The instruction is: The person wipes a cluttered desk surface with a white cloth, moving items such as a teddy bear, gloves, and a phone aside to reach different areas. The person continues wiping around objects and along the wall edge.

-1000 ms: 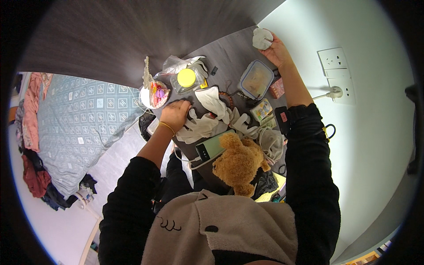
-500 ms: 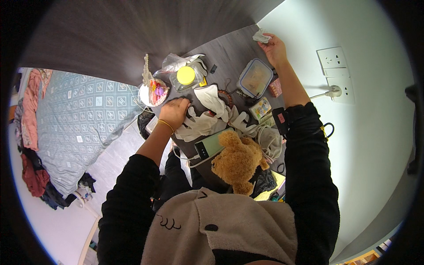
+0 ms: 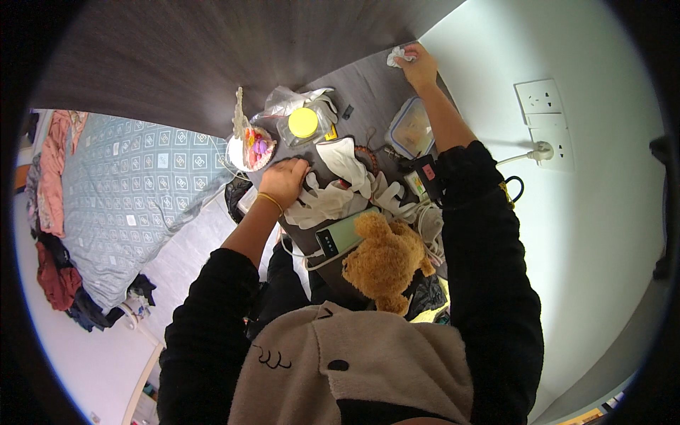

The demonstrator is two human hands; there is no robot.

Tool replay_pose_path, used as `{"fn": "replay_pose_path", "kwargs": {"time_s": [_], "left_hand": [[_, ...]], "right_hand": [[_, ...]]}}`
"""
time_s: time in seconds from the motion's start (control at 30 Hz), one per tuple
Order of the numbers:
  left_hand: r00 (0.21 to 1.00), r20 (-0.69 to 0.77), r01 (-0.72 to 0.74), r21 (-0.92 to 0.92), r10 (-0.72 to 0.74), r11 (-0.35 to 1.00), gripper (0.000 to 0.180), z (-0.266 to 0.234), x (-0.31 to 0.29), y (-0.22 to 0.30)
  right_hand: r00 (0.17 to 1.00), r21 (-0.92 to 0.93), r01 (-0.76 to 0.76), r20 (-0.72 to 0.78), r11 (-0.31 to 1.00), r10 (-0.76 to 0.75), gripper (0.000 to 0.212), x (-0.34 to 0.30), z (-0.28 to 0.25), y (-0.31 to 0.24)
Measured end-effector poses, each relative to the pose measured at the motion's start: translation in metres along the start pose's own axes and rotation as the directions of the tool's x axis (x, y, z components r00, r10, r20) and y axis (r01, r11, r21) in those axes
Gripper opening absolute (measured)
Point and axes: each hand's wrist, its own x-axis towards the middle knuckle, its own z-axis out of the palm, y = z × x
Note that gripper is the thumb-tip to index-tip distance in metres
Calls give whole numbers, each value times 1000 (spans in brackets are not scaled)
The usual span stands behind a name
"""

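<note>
At the far end of the dark wood-grain tabletop [image 3: 358, 74], next to the wall, my right hand [image 3: 419, 67] is closed on a crumpled white tissue [image 3: 400, 57], which touches the surface. My left hand [image 3: 285, 181] rests with curled fingers at the table's left side; nothing shows in it, though its palm is hidden. Beside its fingers lie white gloves [image 3: 326, 204]. A decorated white round container [image 3: 241, 152] stands just beyond my left hand. Under my right forearm sits a clear food box [image 3: 411, 131] with a blue rim, partly covered by the arm.
A clear jar with a yellow lid [image 3: 303, 122] stands mid-table by a plastic bag. Nearer are a phone [image 3: 340, 235] on a white cable and a brown teddy bear [image 3: 386, 262]. A plug sits in the wall socket [image 3: 542, 151] on the right. A bed [image 3: 149, 170] is at left.
My right hand has moved left and slightly farther away along the tabletop with the tissue. My right forearm now covers part of the food box. My left hand stays in place.
</note>
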Motion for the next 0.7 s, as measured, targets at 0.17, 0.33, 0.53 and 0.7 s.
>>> {"fn": "replay_pose_path", "kwargs": {"time_s": [0.17,0.33,0.53,0.7], "left_hand": [[1000,-10,0,2,0,1000,11,-1,1,0],[1000,-11,-2,6,2,1000,11,-3,1,2],[1000,-7,-7,-16,7,1000,10,-3,1,1],[1000,0,-3,-9,3,1000,10,-2,0,-1]], "right_hand": [[916,-252,396,43,883,-399,20,-13,10,-13],[844,-268,523,297,809,-447,20,-14,17,-17],[928,-587,371,228,719,-294,21,30,-16,17],[895,-585,446,298,677,-331,21,24,-28,37]]}}
